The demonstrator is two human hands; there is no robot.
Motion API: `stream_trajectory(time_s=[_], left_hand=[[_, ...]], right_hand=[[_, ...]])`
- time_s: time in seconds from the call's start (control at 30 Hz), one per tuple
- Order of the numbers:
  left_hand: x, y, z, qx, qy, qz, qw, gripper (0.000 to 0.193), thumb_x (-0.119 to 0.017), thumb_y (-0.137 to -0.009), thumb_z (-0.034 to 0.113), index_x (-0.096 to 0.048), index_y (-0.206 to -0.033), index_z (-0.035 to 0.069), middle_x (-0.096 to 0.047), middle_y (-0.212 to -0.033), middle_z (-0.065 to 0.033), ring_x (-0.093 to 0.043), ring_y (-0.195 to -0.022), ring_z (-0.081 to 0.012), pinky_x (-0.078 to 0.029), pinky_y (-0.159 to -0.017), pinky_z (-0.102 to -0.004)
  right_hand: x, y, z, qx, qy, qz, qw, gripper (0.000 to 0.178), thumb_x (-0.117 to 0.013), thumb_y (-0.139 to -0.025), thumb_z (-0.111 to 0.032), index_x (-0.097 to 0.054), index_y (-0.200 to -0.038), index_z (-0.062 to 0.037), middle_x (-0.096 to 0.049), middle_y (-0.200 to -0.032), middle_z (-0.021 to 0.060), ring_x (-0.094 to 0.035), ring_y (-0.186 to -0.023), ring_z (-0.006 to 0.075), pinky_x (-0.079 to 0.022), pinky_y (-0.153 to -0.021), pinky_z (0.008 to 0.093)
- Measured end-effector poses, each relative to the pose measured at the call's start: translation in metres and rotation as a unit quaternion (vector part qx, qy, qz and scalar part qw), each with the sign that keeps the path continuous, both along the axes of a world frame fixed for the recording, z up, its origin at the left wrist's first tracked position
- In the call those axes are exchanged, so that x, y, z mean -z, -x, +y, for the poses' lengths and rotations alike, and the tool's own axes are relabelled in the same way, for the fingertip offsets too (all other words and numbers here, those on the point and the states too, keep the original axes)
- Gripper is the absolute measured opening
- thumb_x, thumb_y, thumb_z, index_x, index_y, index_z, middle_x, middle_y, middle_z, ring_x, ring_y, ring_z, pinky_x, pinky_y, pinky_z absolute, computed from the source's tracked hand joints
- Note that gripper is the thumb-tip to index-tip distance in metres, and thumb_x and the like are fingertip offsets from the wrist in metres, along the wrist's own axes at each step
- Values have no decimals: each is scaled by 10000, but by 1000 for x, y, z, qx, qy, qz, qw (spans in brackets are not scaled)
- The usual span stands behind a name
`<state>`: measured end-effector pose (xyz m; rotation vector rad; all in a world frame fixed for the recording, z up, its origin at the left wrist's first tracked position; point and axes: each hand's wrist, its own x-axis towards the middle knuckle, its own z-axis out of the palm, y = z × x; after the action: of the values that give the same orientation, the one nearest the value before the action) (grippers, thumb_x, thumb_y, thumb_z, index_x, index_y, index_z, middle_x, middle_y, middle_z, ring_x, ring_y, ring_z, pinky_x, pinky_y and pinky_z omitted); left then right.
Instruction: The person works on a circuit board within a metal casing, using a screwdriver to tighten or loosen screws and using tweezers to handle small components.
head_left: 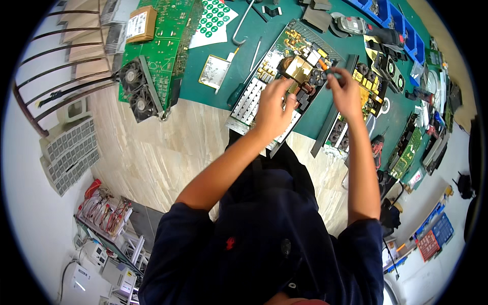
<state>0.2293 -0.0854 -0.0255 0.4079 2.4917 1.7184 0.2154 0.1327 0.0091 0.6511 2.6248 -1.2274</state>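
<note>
A long open-frame power supply board [248, 101] lies slantwise on the green bench mat, its near end projecting past the bench edge. Gold, white and dark parts crowd it, among them a gold-wrapped block [299, 69]. Over the near half, my left hand [273, 109] has bent fingers by that block, thumb drawn in; what they grip, if anything, is hidden. My right hand [346, 94] pinches a small slim thing at the board's right edge. An orange piece [323, 64] shows just beyond those fingertips, too small to name surely.
On the left lies a large green circuit board [160, 43] with two black fans [137, 86] at its near end. A second power board [339, 129] stands right of mine. Blue bins [389, 18] and a power tool [358, 24] sit far right; a metal-framed panel [214, 71] lies left.
</note>
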Motion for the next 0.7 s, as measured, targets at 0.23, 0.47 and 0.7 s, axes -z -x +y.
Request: stream_trajectory(time_s=[0.23,0.47,0.7], left_hand=[[66,41,-53,18,107,7,994,336,-624,-863,88,-574,-1188,16,-588,-1134,-183,-549,-1065,-399,-445,-937,-465],[86,29,-71,25,128,-44,991,332,-616,-873,94,-576,-1192,13,-591,-1140,-178,-561,-1057,-389,-459,-920,-450],[95,22,-79,12,125,-43,991,322,-603,-876,63,-592,-1191,-4,-591,-1157,-192,-583,-1058,-390,-473,-919,-425]], right_hand=[[25,91,6,-93,-192,-6,977,273,-672,-858,-251,-737,-1048,-67,-716,-864,207,-693,-823,375,-548,-783,422],[39,116,4,-103,-213,-32,971,256,-670,-847,-227,-749,-1054,-98,-716,-842,193,-689,-789,367,-552,-775,426],[39,113,9,-128,-222,0,967,257,-681,-837,-217,-749,-1055,-100,-720,-859,185,-694,-799,358,-558,-778,422]])
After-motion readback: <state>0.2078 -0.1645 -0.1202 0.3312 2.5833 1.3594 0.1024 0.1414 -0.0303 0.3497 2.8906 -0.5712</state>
